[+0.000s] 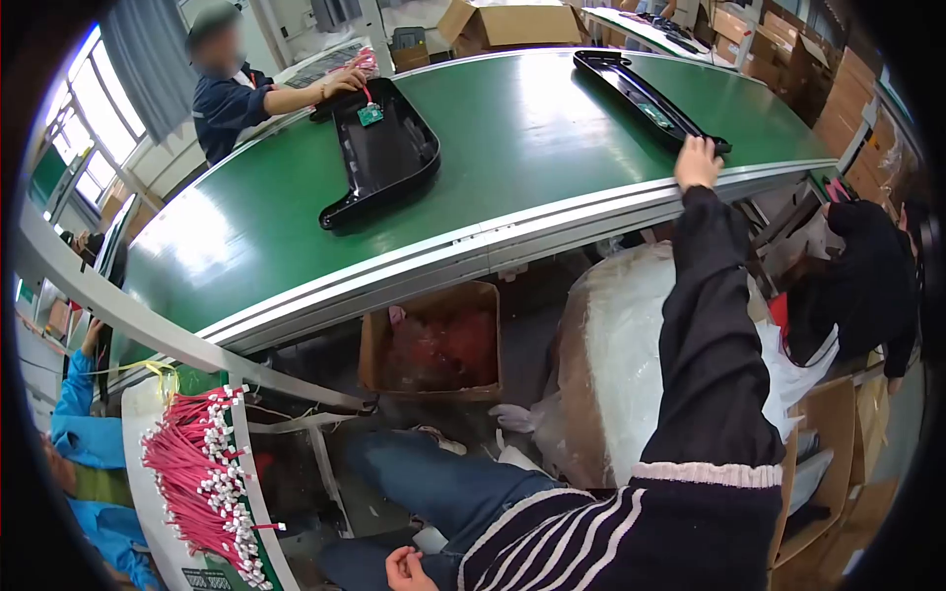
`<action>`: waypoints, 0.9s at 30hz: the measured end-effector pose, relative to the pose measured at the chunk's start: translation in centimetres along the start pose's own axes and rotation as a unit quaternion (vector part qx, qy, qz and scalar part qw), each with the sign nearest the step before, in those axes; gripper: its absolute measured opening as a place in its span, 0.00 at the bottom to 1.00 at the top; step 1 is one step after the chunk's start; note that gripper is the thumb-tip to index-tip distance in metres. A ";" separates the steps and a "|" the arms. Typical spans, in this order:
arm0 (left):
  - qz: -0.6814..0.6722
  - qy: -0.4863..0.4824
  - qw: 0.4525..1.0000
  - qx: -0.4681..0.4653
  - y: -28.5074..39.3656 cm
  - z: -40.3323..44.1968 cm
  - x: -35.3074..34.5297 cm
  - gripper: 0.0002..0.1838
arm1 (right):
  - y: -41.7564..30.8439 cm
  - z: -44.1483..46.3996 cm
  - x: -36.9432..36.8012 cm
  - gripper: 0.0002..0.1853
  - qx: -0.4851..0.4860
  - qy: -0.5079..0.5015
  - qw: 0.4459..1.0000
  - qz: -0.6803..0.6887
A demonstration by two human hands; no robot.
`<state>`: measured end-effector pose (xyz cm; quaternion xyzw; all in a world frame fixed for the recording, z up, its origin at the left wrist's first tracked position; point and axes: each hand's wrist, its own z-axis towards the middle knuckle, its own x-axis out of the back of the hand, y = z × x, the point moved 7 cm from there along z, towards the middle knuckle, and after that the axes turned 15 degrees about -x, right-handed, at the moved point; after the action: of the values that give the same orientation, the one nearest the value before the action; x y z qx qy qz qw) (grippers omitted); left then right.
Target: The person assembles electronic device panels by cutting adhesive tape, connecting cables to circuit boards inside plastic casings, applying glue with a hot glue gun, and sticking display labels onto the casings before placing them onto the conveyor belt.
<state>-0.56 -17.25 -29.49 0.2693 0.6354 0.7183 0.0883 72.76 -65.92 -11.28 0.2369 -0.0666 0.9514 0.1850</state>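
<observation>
My right hand (698, 163) reaches out over the belt's near edge, its fingers closed on the near end of a long black plastic housing (631, 94). A small green circuit board (655, 116) lies inside that housing. Down by my lap rests my left hand (407, 569), its fingers curled; whether it holds anything is too small to tell. A second black housing (384, 148) lies left on the green belt (503, 128), where a co-worker's hand (345, 83) is above a green board (371, 115) with a red cable.
Many red cables with white connectors (202, 473) lie on a side table at the lower left. Below the belt stands a cardboard box (431, 340) beside a large plastic-wrapped bundle (621, 355). Co-workers are at the far left and the right (862, 276). A curved metal rail (148, 320) crosses the left.
</observation>
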 end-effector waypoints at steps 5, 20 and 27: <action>-0.068 -0.016 0.997 -0.040 0.1 2.5 -3.2 0.04 | -4.4 1.2 3.5 0.11 0.184 -0.117 0.976 0.015; -0.625 -0.315 0.710 0.074 24.6 15.3 -30.8 0.18 | -19.8 -16.8 44.9 0.16 0.481 -0.280 0.694 0.457; -0.322 -0.051 0.892 -0.313 20.2 14.8 -14.9 0.08 | -14.3 -14.5 50.5 0.26 0.565 -0.300 0.559 0.528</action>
<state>23.67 -15.01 -13.48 0.0450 0.4241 0.7973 0.4271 30.65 -33.46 0.57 0.4872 0.3194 0.5962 -0.5524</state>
